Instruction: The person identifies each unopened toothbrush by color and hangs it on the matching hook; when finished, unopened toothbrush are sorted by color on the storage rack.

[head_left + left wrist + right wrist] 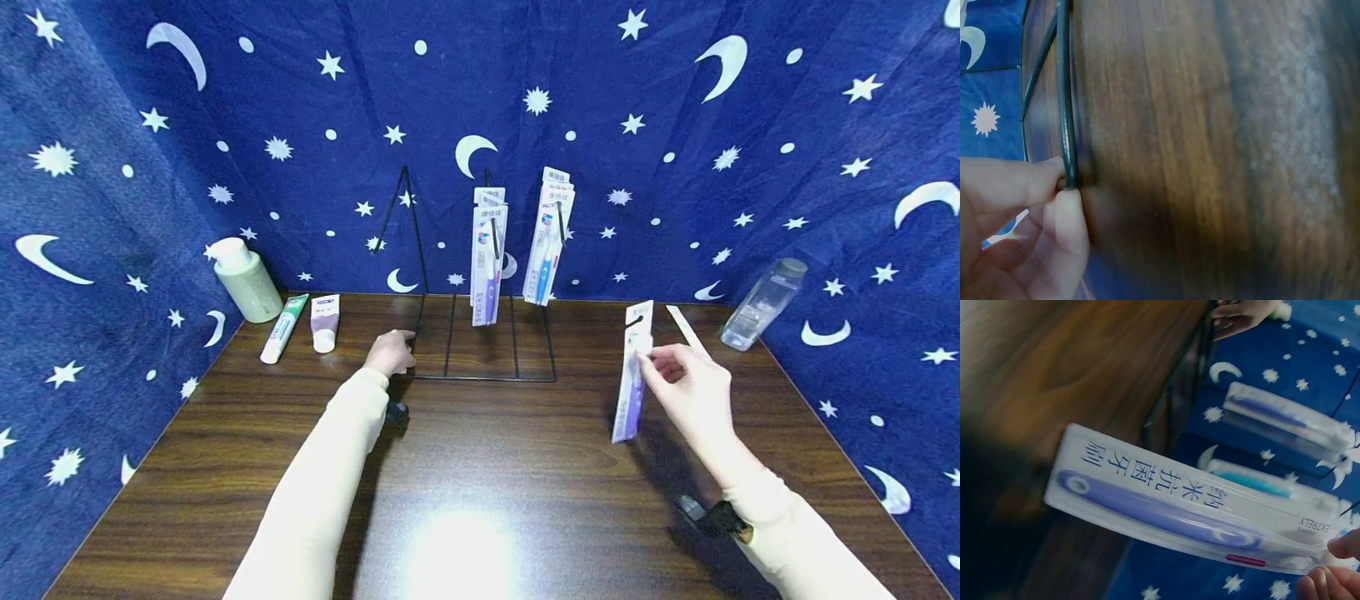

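Observation:
My right hand [693, 387] pinches the upper part of a packaged toothbrush [628, 410], held upright above the table to the right of the rack. In the right wrist view, the purple toothbrush [1154, 512] shows through its clear pack. My left hand [390, 353] holds the front left corner of the black wire rack [480, 379]; in the left wrist view, thumb and finger pinch the wire [1066, 106]. From the rack's prongs hang packaged purple toothbrushes [489, 275] in the middle and packaged blue toothbrushes [546, 258] on the right. No packs hang at the rack's left side.
At the back left stands a pump bottle [247, 283], beside a green-and-white tube [285, 329] and a purple-and-white tube [325, 323]. A clear bottle [763, 306] leans at the back right. A white strip [684, 327] lies behind my right hand. Starry blue cloth [585, 67] encloses the table.

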A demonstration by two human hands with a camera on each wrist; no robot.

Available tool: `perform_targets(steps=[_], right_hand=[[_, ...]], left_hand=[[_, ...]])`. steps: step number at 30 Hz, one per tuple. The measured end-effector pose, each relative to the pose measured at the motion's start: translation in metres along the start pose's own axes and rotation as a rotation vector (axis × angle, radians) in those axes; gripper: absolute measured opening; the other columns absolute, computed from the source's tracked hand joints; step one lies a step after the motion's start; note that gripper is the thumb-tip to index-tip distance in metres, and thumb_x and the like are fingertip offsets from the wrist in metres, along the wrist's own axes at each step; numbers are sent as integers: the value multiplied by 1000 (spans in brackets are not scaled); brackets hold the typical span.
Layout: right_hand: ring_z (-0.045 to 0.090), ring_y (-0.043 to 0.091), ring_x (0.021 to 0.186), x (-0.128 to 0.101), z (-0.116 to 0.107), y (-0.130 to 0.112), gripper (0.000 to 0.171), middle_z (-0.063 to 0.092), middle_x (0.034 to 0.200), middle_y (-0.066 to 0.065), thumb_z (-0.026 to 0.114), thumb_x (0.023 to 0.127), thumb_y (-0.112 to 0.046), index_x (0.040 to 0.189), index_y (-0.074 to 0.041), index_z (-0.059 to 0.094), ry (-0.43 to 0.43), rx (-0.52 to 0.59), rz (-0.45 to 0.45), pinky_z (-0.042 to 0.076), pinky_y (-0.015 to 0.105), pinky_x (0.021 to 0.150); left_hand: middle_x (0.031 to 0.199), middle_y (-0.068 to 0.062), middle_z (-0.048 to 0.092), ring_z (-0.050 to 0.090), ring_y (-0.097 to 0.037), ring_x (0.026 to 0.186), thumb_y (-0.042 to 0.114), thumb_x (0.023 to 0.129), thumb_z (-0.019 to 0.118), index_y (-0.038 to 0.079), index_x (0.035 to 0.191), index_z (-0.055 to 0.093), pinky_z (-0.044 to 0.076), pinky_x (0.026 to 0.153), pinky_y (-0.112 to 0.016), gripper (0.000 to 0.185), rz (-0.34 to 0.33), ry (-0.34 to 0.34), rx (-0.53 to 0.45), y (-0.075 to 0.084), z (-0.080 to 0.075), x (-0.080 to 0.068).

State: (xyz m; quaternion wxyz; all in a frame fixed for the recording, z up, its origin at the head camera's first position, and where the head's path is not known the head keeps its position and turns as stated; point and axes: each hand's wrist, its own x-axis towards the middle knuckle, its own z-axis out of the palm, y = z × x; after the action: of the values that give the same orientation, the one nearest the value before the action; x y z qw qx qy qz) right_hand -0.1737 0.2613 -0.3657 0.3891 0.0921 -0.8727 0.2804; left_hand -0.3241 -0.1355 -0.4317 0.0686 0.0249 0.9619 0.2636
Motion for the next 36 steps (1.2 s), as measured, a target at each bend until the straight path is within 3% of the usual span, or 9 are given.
perform_targets(steps=[9,15,22,28,36], right_hand=[[55,4,57,18,32,-42,4,66,66,7,72,76,-2,78,0,69,73,137,-47,40,5,55],[58,13,55,29,53,-74,5,65,65,6,73,75,-2,79,-2,69,132,234,-96,42,9,54],[58,15,53,44,77,-102,7,65,65,6,74,77,-4,79,-1,68,117,304,-164,45,13,52],[59,16,53,58,93,-118,8,64,65,8,73,78,-6,77,0,67,110,316,-243,48,21,51],[59,17,55,69,108,-120,12,64,65,8,73,80,-9,79,1,66,50,278,-201,50,28,53]], left_hand=[[87,-9,69,67,-16,61,-1,73,58,-1,131,54,52,82,-34,58,10,28,27,-3,-1,0],[89,-9,69,69,-21,66,0,74,58,0,131,54,54,80,-33,58,9,23,28,-1,-3,-1],[90,-11,69,66,-29,87,0,74,59,-1,130,55,51,87,-37,57,17,31,42,0,-1,-1],[91,-11,69,66,-29,87,0,74,60,0,131,55,51,87,-37,57,16,38,29,-1,0,-3],[100,-14,69,65,-32,96,2,75,60,1,132,54,51,88,-36,57,15,26,50,0,-1,-3]])
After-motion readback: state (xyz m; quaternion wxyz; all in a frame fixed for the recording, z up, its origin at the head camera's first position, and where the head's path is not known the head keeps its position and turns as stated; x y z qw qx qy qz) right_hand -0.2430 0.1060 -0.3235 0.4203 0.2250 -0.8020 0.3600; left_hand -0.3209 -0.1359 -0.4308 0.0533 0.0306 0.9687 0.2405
